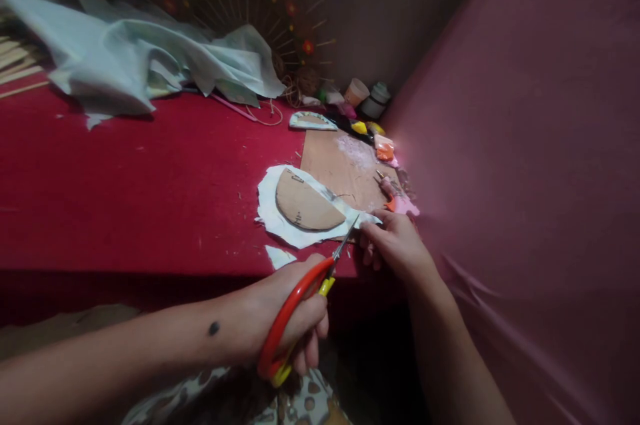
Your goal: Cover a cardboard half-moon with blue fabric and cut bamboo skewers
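My left hand [305, 318] is wrapped round scissors [299, 295] with red and yellow handles. Their blades point up and right and meet the pale cloth [270, 202] near its narrow right end. That end is pinched between the thumb and fingers of my right hand [393, 238]. On the cloth lies a half-round piece of cardboard [307, 202] with dark marks on it. A small cut-off scrap [280, 256] of the same cloth rests by the table's front edge.
The red-covered table [125, 198] bears a crumpled pale sheet [135, 58] at the back left. Beneath the cloth's right side is a brown board [325, 152]. A cloth-edged half-round piece [313, 120], a glue gun [387, 186], small packets [384, 147] and cups [356, 92] stand beyond. A pink wall [525, 112] bounds the right.
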Demonstrator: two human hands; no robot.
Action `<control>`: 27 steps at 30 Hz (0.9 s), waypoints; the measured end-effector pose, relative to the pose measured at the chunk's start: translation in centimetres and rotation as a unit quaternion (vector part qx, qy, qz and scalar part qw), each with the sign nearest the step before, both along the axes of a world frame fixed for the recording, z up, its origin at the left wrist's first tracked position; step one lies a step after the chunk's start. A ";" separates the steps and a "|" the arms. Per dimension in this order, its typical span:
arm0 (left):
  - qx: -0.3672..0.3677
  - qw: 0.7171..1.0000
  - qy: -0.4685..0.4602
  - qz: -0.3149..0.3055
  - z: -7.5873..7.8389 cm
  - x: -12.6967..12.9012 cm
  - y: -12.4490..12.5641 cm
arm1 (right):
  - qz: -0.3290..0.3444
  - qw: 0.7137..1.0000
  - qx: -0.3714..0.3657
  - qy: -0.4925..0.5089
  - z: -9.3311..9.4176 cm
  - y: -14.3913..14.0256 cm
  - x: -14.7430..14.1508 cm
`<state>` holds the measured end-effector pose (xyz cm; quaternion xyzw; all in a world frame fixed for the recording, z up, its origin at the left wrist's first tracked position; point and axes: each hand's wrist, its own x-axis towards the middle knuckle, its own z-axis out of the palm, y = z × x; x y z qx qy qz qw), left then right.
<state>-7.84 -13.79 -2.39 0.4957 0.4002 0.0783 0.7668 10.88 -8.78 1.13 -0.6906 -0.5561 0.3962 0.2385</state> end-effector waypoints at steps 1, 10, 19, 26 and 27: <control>-0.011 1.000 -0.007 0.006 0.0 0.2 0.0 | -0.001 1.000 -0.003 -0.003 0.0 0.0 0.0; -0.030 0.999 -0.019 0.027 0.9 0.8 0.3 | 0.000 1.000 -0.002 0.002 0.1 0.0 -0.1; -0.020 0.999 -0.030 0.034 0.1 1.7 -0.1 | 0.005 1.000 0.010 0.013 -0.3 0.1 0.2; -0.015 0.999 -0.042 0.031 -0.3 2.1 -0.4 | 0.014 1.000 0.013 0.018 -0.3 0.1 0.2; -0.015 0.999 -0.036 0.036 -0.4 2.2 -0.5 | 0.015 1.000 0.012 0.018 -0.3 0.1 0.2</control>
